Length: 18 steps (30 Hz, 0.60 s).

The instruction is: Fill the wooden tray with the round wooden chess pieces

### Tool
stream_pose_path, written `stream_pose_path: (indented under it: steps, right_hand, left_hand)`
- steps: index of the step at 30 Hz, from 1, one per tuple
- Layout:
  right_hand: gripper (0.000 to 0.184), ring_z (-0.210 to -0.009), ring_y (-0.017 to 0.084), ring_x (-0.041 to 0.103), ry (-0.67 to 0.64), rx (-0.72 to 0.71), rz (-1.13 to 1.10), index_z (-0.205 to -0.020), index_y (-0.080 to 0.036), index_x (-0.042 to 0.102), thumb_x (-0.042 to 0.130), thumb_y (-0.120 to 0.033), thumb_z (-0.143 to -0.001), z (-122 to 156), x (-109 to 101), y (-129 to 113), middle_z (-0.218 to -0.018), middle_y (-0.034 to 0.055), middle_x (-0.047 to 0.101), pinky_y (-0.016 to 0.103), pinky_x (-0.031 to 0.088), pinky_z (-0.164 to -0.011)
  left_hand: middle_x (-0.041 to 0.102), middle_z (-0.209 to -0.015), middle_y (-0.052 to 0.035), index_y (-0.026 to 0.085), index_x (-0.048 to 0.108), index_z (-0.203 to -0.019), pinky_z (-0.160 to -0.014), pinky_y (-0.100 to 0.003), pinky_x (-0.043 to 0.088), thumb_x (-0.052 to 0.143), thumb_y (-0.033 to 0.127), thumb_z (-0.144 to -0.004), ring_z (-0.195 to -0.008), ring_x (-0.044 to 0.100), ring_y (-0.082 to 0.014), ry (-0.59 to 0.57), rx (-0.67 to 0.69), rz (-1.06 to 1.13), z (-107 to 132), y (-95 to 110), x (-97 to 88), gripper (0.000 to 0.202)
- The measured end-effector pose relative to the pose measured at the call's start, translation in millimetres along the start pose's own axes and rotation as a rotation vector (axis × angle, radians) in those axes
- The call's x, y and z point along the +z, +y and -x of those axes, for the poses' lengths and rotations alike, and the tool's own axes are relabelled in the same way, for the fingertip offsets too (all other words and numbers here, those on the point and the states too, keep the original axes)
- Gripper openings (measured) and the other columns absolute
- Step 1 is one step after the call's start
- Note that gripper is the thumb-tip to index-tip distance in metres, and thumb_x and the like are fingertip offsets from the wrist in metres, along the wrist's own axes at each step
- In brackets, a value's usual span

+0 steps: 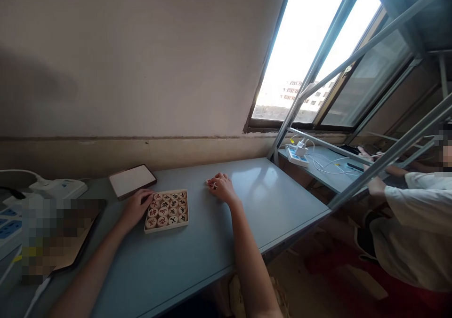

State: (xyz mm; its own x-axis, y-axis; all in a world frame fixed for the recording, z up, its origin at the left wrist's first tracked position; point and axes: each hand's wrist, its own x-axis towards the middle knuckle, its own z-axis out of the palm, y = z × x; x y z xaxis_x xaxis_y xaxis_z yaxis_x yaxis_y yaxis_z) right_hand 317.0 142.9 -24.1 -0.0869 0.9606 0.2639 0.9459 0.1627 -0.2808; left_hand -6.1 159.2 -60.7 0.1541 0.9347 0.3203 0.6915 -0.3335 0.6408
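A shallow white box (166, 229) on the desk holds rows of round Chinese chess pieces (163, 211) with red and black characters. My left hand (136, 208) lies at the box's left side, its bent fingertips on the rim near the far corner. To the right of the box, my right hand (223, 187) is closed over Chinese chess pieces (212, 184) low at the desk surface. Red and dark characters show beside its fingers. How many pieces are under that hand is hidden.
A box lid (132, 180) lies behind my left hand near the wall. Power strips (58, 188) and a dark-edged tablet-like object (79, 242) are at left. A metal bunk frame (300, 97) rises at right. Beyond it, a person (413, 200) sits at another desk with cables.
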Motion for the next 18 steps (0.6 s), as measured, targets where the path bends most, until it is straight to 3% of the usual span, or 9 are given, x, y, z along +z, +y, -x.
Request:
stream_pose_path:
  steps: [12, 14, 18]
  right_hand:
    - [0.021, -0.098, 0.019, 0.048, -0.024, -0.019, -0.098, -0.097, -0.026, 0.067, 0.059, -0.020, -0.079, -1, -7, -7, -0.100, 0.0039, 0.058, 0.031, 0.033, -0.083]
    - [0.022, -0.097, 0.019, 0.048, -0.033, -0.105, -0.163, -0.099, -0.027, 0.066, 0.060, -0.022, -0.078, 0, -9, -22, -0.099, 0.0033, 0.057, 0.031, 0.034, -0.084]
    - [0.029, -0.100, 0.018, 0.049, -0.112, -0.486, -0.290, -0.108, -0.029, 0.062, 0.062, -0.026, -0.079, 9, -1, -71, -0.107, 0.0020, 0.056, 0.029, 0.036, -0.085]
  left_hand:
    - [0.063, -0.102, -0.0093, 0.017, 0.066, -0.088, -0.083, -0.033, 0.046, 0.038, 0.053, -0.077, -0.095, 0.059, -0.0236, -0.019, -0.007, 0.027, 1, 5, -2.0, 0.047]
    - [0.062, -0.103, -0.0096, 0.016, 0.066, -0.089, -0.083, -0.034, 0.046, 0.037, 0.052, -0.078, -0.095, 0.059, -0.0238, -0.022, -0.010, 0.028, 1, 6, -2.0, 0.047]
    - [0.062, -0.103, -0.0102, 0.016, 0.066, -0.090, -0.085, -0.035, 0.045, 0.036, 0.051, -0.078, -0.096, 0.058, -0.0240, -0.021, -0.023, 0.034, 2, 8, -2.7, 0.048]
